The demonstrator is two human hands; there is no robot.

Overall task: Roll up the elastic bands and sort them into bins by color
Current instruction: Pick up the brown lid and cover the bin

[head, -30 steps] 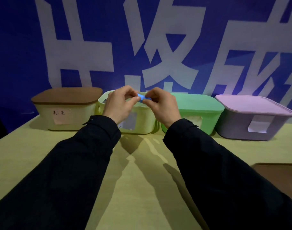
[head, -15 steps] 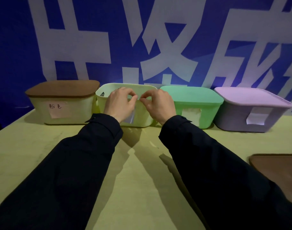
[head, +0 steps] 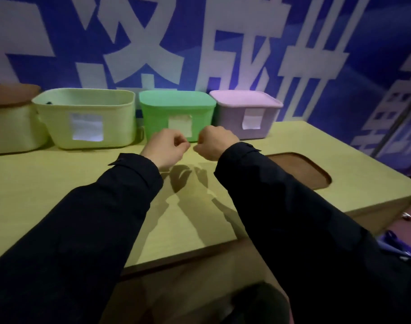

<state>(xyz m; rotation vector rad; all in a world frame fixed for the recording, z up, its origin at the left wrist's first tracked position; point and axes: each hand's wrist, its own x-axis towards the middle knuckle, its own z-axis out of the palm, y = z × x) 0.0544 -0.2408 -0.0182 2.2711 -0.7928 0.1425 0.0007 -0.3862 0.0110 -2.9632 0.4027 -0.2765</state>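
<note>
Both hands, left (head: 167, 146) and right (head: 215, 143), have dropped from above the open bin (head: 87, 118) to the counter (head: 47, 183), fingers curled, no longer pinching the blue band. Band unseen; presumably binned up-left.

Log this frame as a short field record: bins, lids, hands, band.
open bin: pale yellow-green plastic bin, lidless
lidded bins: green plastic bin; lilac plastic bin; cream bin with brown lid, partly cut off
loose lid: brown lid on table, right
left hand: fingers curled
right hand: fingers curled
band: not visible
</note>
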